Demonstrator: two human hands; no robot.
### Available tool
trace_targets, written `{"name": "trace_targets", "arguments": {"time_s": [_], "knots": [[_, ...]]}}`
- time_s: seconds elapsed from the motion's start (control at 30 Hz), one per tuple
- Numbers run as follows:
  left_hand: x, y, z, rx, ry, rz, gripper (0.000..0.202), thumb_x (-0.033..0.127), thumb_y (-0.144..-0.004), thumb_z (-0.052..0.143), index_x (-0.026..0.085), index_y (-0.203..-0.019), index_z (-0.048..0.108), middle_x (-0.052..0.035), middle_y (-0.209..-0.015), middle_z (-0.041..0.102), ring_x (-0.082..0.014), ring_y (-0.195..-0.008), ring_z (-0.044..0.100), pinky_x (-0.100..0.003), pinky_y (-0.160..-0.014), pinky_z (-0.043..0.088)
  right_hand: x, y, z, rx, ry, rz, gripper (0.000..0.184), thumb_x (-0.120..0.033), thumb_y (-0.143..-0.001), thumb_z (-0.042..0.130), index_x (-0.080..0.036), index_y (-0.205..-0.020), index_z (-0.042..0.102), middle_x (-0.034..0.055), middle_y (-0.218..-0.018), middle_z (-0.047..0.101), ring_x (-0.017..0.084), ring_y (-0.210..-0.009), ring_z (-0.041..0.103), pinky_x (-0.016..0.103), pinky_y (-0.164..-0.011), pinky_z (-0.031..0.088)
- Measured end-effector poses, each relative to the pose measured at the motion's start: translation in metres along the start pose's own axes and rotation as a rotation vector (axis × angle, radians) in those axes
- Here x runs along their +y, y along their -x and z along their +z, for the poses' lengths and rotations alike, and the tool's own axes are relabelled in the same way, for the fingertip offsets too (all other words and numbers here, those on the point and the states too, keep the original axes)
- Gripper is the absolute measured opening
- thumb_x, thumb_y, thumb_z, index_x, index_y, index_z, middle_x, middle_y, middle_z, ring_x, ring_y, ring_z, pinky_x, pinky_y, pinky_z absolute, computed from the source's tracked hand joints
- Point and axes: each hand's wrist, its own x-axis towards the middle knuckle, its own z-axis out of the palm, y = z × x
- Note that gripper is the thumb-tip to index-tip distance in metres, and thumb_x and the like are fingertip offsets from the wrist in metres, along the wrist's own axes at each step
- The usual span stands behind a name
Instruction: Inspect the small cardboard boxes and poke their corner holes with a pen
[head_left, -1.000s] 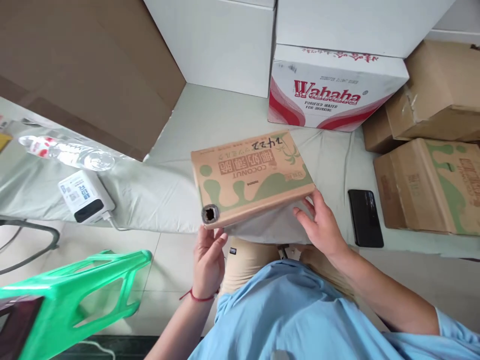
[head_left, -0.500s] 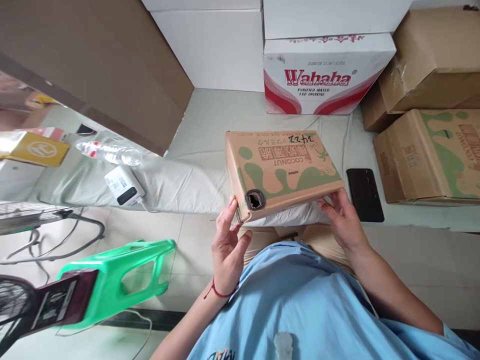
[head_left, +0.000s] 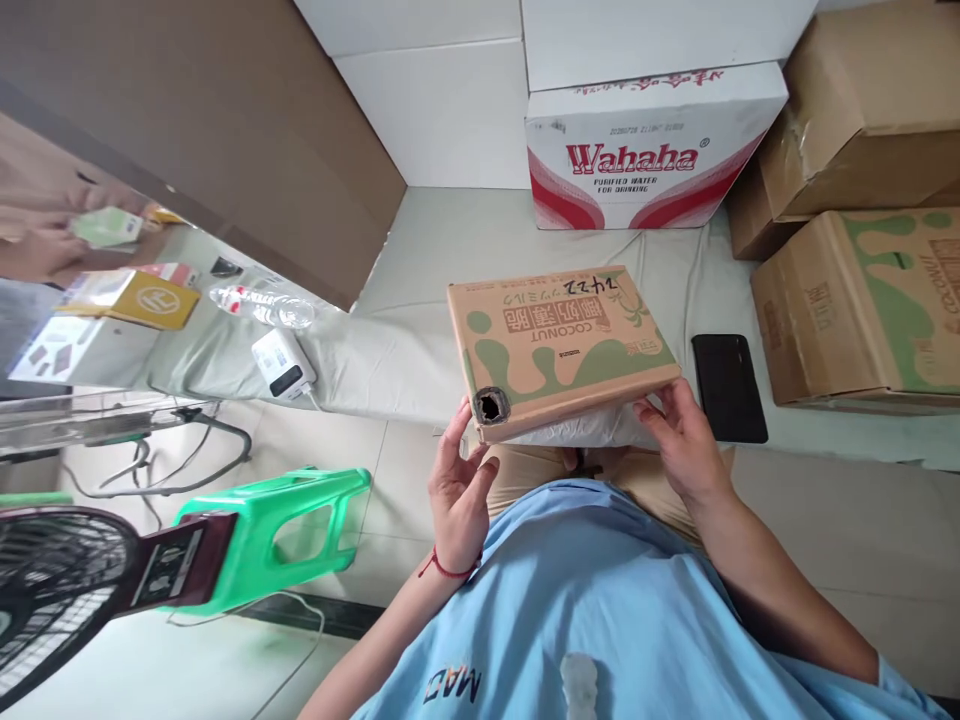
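Observation:
A flat brown cardboard box (head_left: 562, 335) with green patches, printed writing and a handwritten number sits at the near edge of the cloth-covered table, its near side tilted up. A dark-rimmed hole shows at its near left corner. My left hand (head_left: 461, 495), a red string round its wrist, has its fingers closed against that corner, thumb toward me. At the near right corner, my right hand (head_left: 686, 440) grips the box with thumb in front and fingers partly hidden. Just right of the box lies a black phone-like slab (head_left: 730, 388).
A white and red water carton (head_left: 652, 150) stands behind. Brown cartons (head_left: 817, 310) are stacked right; a large brown panel (head_left: 247, 130) rises left. A power bank (head_left: 283, 363) and plastic bottle (head_left: 262, 305) lie left. Below are a green stool (head_left: 292, 540) and fan (head_left: 60, 590).
The view has swung left, bringing more of the fan and another person's hands into sight. The box has turned slightly in my hands, which keep their hold at its near corners.

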Motion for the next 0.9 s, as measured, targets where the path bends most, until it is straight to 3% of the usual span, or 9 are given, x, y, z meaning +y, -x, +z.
{"name": "trace_targets", "arguments": {"time_s": [0.1, 0.2, 0.37, 0.47, 0.6, 0.67, 0.77, 0.83, 0.9], "knots": [[-0.009, -0.017, -0.001, 0.072, 0.091, -0.054, 0.036, 0.031, -0.086, 0.083, 0.030, -0.121, 0.080, -0.0044, -0.136, 0.077, -0.0255, -0.131, 0.069, -0.033, -0.104, 0.061, 0.005, 0.005, -0.006, 0.032, 0.004, 0.035, 0.039, -0.043, -0.093, 0.077, -0.032, -0.130, 0.069, 0.0054, -0.139, 0.078, 0.029, -0.139, 0.068, 0.048, -0.120, 0.057], [-0.018, -0.037, -0.013, 0.105, 0.179, -0.129, 0.024, 0.042, -0.085, 0.081, 0.026, -0.104, 0.080, -0.0026, -0.111, 0.080, -0.0201, -0.101, 0.074, -0.030, -0.088, 0.063, 0.005, 0.006, -0.009, 0.063, -0.011, 0.074, 0.033, -0.053, -0.099, 0.071, -0.032, -0.124, 0.075, 0.0047, -0.129, 0.082, 0.030, -0.126, 0.075, 0.046, -0.111, 0.061], [-0.013, -0.082, -0.042, 0.101, 0.196, -0.247, 0.053, 0.071, -0.086, 0.079, 0.019, -0.086, 0.081, -0.0072, -0.082, 0.080, -0.0201, -0.077, 0.076, -0.032, -0.077, 0.064, -0.012, -0.008, -0.014, 0.056, -0.017, 0.111, 0.048, -0.075, -0.101, 0.065, -0.031, -0.106, 0.083, 0.0065, -0.110, 0.085, 0.031, -0.109, 0.079, 0.045, -0.099, 0.065], [0.000, -0.113, -0.047, 0.000, 0.196, -0.316, 0.069, 0.084, -0.082, 0.078, 0.016, -0.093, 0.085, -0.0145, -0.091, 0.084, -0.0295, -0.096, 0.082, -0.040, -0.089, 0.067, -0.026, -0.024, -0.016, -0.016, 0.096, 0.091, 0.055, -0.081, -0.098, 0.065, -0.032, -0.109, 0.086, 0.0061, -0.111, 0.085, 0.032, -0.112, 0.078, 0.043, -0.096, 0.066], [0.020, -0.129, -0.029, -0.191, 0.139, -0.317, 0.073, 0.088, -0.079, 0.079, 0.020, -0.104, 0.088, -0.0160, -0.115, 0.086, -0.0409, -0.132, 0.075, -0.051, -0.108, 0.063, -0.045, -0.043, -0.017, -0.099, 0.319, 0.057, 0.057, -0.082, -0.091, 0.074, -0.030, -0.110, 0.089, 0.0049, -0.106, 0.087, 0.032, -0.106, 0.080, 0.040, -0.091, 0.066], [0.033, -0.123, -0.018, -0.215, 0.114, -0.240, 0.068, 0.085, -0.082, 0.079, 0.023, -0.109, 0.088, -0.0132, -0.126, 0.085, -0.0419, -0.145, 0.068, -0.054, -0.119, 0.058, -0.049, -0.049, -0.018, -0.096, 0.355, 0.084, 0.054, -0.079, -0.088, 0.080, -0.029, -0.106, 0.089, 0.0044, -0.103, 0.087, 0.031, -0.100, 0.081, 0.040, -0.088, 0.066], [0.059, -0.102, -0.007, -0.224, 0.091, -0.060, 0.071, 0.087, -0.087, 0.073, 0.023, -0.114, 0.090, -0.0141, -0.138, 0.081, -0.0431, -0.158, 0.055, -0.057, -0.134, 0.044, -0.044, -0.051, -0.024, -0.092, 0.188, 0.161, 0.049, -0.075, -0.085, 0.085, -0.028, -0.098, 0.088, 0.0048, -0.100, 0.087, 0.031, -0.098, 0.083, 0.043, -0.090, 0.068], [0.077, -0.087, -0.003, -0.226, 0.083, 0.039, 0.076, 0.089, -0.087, 0.073, 0.020, -0.114, 0.090, -0.0166, -0.138, 0.081, -0.0456, -0.156, 0.057, -0.058, -0.137, 0.040, -0.034, -0.052, -0.030, -0.088, 0.060, 0.225, 0.046, -0.072, -0.083, 0.087, -0.028, -0.093, 0.087, 0.0053, -0.095, 0.087, 0.032, -0.096, 0.084, 0.045, -0.088, 0.070], [0.091, -0.076, 0.002, -0.227, 0.108, 0.080, 0.076, 0.088, -0.087, 0.074, 0.023, -0.123, 0.087, -0.0149, -0.137, 0.080, -0.0455, -0.148, 0.064, -0.061, -0.133, 0.045, -0.023, -0.052, -0.036, -0.044, -0.015, 0.285, 0.044, -0.070, -0.080, 0.089, -0.027, -0.090, 0.087, 0.0054, -0.092, 0.087, 0.032, -0.093, 0.084, 0.045, -0.085, 0.071]]}}
